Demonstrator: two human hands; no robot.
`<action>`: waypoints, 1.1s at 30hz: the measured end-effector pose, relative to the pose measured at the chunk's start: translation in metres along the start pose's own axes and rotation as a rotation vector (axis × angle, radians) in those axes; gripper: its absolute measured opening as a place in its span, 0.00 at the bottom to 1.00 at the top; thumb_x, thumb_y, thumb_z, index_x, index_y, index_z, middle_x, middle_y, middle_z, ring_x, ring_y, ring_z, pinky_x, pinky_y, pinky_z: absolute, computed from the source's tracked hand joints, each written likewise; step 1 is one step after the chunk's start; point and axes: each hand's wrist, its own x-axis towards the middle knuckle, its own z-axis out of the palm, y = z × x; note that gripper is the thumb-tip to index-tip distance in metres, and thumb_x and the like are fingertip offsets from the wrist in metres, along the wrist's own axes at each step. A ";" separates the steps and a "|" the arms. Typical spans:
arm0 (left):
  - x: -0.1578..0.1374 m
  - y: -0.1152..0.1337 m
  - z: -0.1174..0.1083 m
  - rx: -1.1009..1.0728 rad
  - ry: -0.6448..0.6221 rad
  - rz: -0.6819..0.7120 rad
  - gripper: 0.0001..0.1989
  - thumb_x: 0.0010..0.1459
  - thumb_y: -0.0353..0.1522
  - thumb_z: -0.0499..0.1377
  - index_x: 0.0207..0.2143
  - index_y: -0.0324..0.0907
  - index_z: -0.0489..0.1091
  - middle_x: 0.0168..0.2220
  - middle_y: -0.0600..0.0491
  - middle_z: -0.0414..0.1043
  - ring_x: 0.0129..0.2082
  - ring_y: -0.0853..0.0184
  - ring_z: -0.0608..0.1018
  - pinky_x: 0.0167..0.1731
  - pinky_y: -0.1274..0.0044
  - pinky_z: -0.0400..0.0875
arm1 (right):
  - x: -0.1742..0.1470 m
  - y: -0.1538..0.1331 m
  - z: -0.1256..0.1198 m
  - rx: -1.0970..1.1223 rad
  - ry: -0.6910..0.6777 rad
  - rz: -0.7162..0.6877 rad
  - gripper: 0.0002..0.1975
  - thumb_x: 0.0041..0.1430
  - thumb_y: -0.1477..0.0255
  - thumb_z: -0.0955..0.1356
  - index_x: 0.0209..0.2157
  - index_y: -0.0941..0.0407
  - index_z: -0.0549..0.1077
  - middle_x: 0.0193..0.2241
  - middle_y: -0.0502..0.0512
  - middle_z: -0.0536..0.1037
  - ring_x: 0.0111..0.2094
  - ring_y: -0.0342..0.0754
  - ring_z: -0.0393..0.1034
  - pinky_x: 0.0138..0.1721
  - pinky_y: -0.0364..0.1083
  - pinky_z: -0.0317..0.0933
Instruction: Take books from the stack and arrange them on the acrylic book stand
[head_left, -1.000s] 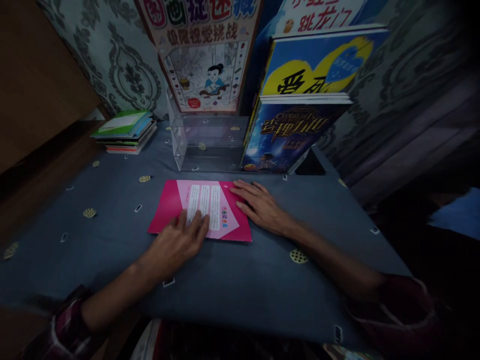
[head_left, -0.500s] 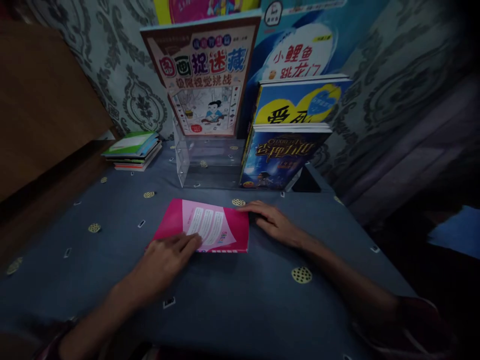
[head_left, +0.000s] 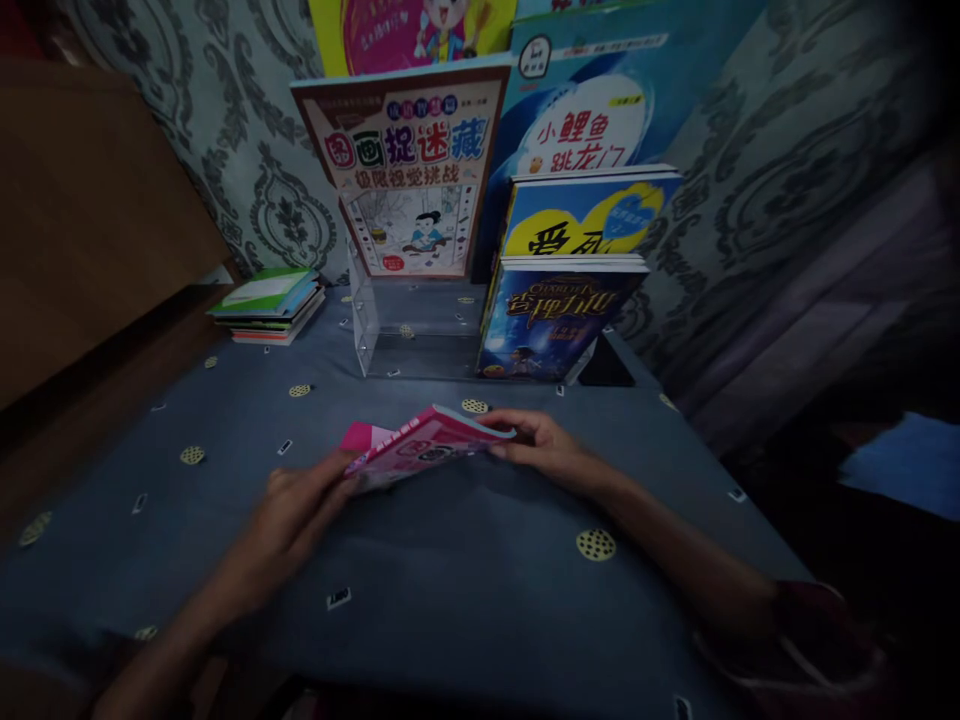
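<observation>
A thin pink book is tilted up off the table between my two hands, its spine edge facing up and its printed cover turned partly toward me. My left hand grips its left end, fingers closed on the lower left corner. At the right end, my right hand pinches the book's corner between thumb and fingers. Part of the pink back cover shows behind the spine at the left.
Behind the book stands a clear acrylic rack holding a brown picture book, a dark blue book and several others. A stack of books lies at the back left. Patterned cloth covers the table; a brown wooden panel stands left.
The pink book lay flat with its back cover up; now it is lifted and tilted on edge. Both hands have gone from resting on it to gripping its ends.
</observation>
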 end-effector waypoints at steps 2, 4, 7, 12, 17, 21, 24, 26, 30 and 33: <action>0.004 0.005 -0.005 -0.108 0.028 -0.091 0.14 0.69 0.39 0.53 0.36 0.43 0.73 0.25 0.58 0.71 0.23 0.72 0.72 0.25 0.82 0.66 | 0.002 0.006 0.007 0.084 0.005 -0.025 0.25 0.51 0.58 0.78 0.49 0.55 0.80 0.40 0.55 0.85 0.41 0.49 0.80 0.49 0.49 0.72; 0.009 0.007 -0.007 -0.232 0.072 -0.170 0.15 0.68 0.41 0.55 0.35 0.42 0.74 0.28 0.56 0.73 0.26 0.70 0.73 0.27 0.82 0.68 | 0.004 0.008 0.017 0.122 -0.017 -0.062 0.24 0.52 0.56 0.78 0.46 0.55 0.81 0.39 0.55 0.85 0.41 0.49 0.79 0.51 0.50 0.71; 0.014 0.006 -0.006 -0.475 0.138 -0.280 0.16 0.66 0.44 0.59 0.43 0.41 0.75 0.37 0.51 0.78 0.34 0.66 0.78 0.33 0.79 0.73 | 0.004 0.002 0.030 0.099 -0.076 -0.100 0.20 0.56 0.55 0.76 0.43 0.55 0.81 0.39 0.55 0.84 0.41 0.48 0.79 0.53 0.52 0.70; 0.022 0.008 0.002 -0.915 0.258 -0.434 0.22 0.59 0.44 0.66 0.50 0.41 0.74 0.41 0.47 0.81 0.38 0.59 0.82 0.37 0.72 0.79 | -0.004 -0.017 0.039 0.023 -0.071 -0.178 0.18 0.60 0.55 0.73 0.41 0.55 0.82 0.34 0.53 0.83 0.36 0.45 0.77 0.46 0.48 0.72; 0.025 0.001 0.018 -1.077 0.331 -0.547 0.29 0.53 0.41 0.70 0.55 0.44 0.69 0.42 0.48 0.82 0.38 0.56 0.84 0.39 0.67 0.82 | -0.010 -0.023 0.040 0.066 -0.080 -0.084 0.18 0.60 0.55 0.74 0.39 0.57 0.79 0.27 0.50 0.80 0.23 0.40 0.71 0.31 0.43 0.69; 0.019 -0.020 0.033 -1.093 0.284 -0.637 0.34 0.50 0.38 0.71 0.58 0.46 0.63 0.43 0.48 0.82 0.38 0.55 0.85 0.38 0.66 0.82 | -0.007 -0.012 0.042 0.076 -0.105 0.037 0.22 0.57 0.52 0.74 0.34 0.58 0.76 0.23 0.49 0.79 0.21 0.39 0.72 0.25 0.40 0.64; 0.015 -0.037 0.041 -1.063 0.230 -0.657 0.37 0.49 0.39 0.72 0.58 0.45 0.61 0.41 0.47 0.82 0.38 0.55 0.85 0.36 0.66 0.82 | -0.003 -0.004 0.045 0.063 -0.113 0.110 0.23 0.55 0.51 0.74 0.34 0.58 0.75 0.23 0.50 0.79 0.21 0.40 0.73 0.21 0.39 0.60; 0.014 -0.047 0.043 -1.022 0.202 -0.649 0.37 0.47 0.40 0.72 0.57 0.44 0.62 0.39 0.48 0.82 0.37 0.55 0.84 0.35 0.68 0.80 | -0.002 -0.001 0.046 0.080 -0.110 0.143 0.23 0.54 0.52 0.75 0.36 0.58 0.74 0.23 0.49 0.79 0.20 0.40 0.73 0.20 0.38 0.60; 0.018 -0.062 0.044 -0.895 0.149 -0.604 0.34 0.46 0.43 0.71 0.53 0.40 0.66 0.36 0.49 0.81 0.34 0.57 0.83 0.34 0.71 0.77 | -0.001 0.000 0.048 0.119 -0.086 0.195 0.23 0.52 0.53 0.77 0.35 0.57 0.72 0.23 0.49 0.79 0.20 0.40 0.73 0.19 0.39 0.62; 0.022 -0.071 0.042 -0.772 0.103 -0.568 0.31 0.47 0.45 0.69 0.50 0.39 0.70 0.34 0.50 0.80 0.33 0.60 0.81 0.34 0.72 0.75 | 0.000 -0.001 0.049 0.121 -0.082 0.220 0.24 0.50 0.53 0.77 0.36 0.57 0.71 0.22 0.49 0.79 0.20 0.41 0.74 0.19 0.39 0.64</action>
